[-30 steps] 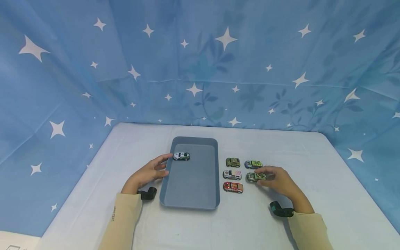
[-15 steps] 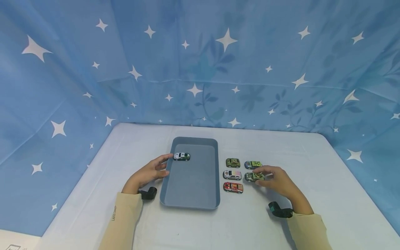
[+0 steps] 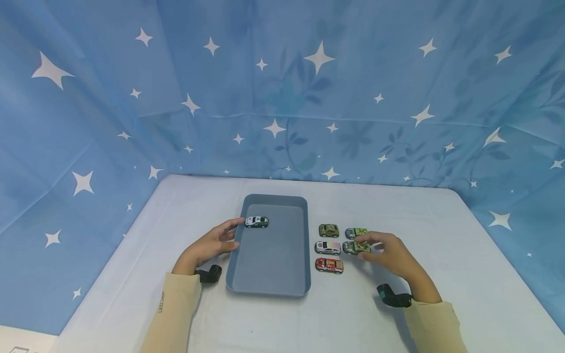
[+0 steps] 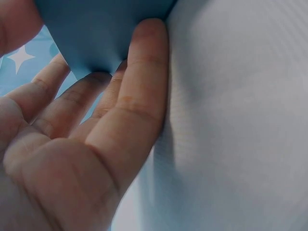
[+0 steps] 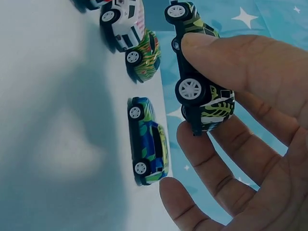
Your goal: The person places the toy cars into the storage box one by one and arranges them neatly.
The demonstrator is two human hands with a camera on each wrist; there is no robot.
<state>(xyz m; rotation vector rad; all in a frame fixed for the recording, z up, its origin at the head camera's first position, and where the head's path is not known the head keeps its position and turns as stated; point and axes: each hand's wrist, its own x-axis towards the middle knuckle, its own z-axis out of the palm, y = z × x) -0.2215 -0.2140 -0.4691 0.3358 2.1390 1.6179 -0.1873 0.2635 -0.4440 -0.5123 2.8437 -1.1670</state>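
Observation:
In the head view my right hand [image 3: 390, 252] pinches a green camouflage toy car [image 5: 217, 109] between thumb and fingers. The right wrist view shows that car raised off the tabletop, its wheels and dark underside turned to the camera. Close by on the table sits a blue and green toy car [image 3: 353, 233]. Fingertips of my left hand [image 3: 205, 250] touch the outer left wall of a grey-blue tray [image 3: 275, 267], the fingers fairly straight. Inside the tray, near its upper left, stands a white and green toy car [image 3: 257, 222].
Between tray and right hand, an olive camouflage car [image 3: 328, 230], a white car with pink pattern [image 3: 328, 248] and a red car [image 3: 329, 265] form a column. A white cloth [image 3: 353, 314] covers the table. Behind it hangs a blue curtain with white stars [image 3: 282, 88].
My right hand has drawn the green camouflage car slightly left and up from the tabletop. The left hand, the tray and the other cars stay where they were.

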